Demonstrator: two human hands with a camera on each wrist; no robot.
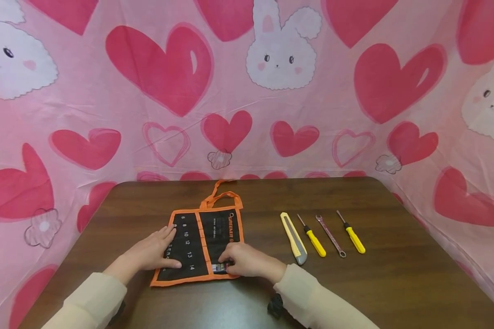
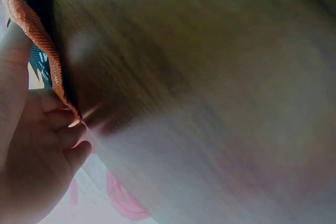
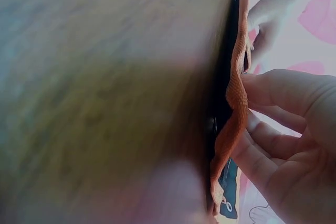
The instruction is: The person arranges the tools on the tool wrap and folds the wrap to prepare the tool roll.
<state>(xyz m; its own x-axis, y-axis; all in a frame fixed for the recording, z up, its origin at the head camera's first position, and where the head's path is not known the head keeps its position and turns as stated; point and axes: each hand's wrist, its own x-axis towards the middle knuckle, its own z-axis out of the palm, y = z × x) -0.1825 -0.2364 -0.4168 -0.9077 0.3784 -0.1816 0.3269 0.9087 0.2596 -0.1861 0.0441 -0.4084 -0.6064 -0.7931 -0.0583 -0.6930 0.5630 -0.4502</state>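
A black tool pouch [image 1: 191,249] with orange trim and printed sizes lies flat on the table. My left hand [image 1: 158,249] rests over its left edge, fingers extended and thumb apart; the left wrist view shows that hand [image 2: 39,150] along the orange edge. Near the lower right corner my right hand [image 1: 247,261] has curled fingers at a small dark piece with a printed label [image 1: 219,268], partly hidden by the fingertips. In the right wrist view, the fingers of this hand [image 3: 294,135] lie right against the wavy orange border [image 3: 239,100].
Right of the pouch lie a yellow and grey utility knife [image 1: 293,237], a yellow-handled screwdriver [image 1: 316,243], a combination wrench [image 1: 330,235] and another yellow screwdriver [image 1: 355,238]. Orange ties [image 1: 220,198] extend from the pouch's far edge. A pink heart-patterned cloth [image 1: 230,91] hangs behind the table.
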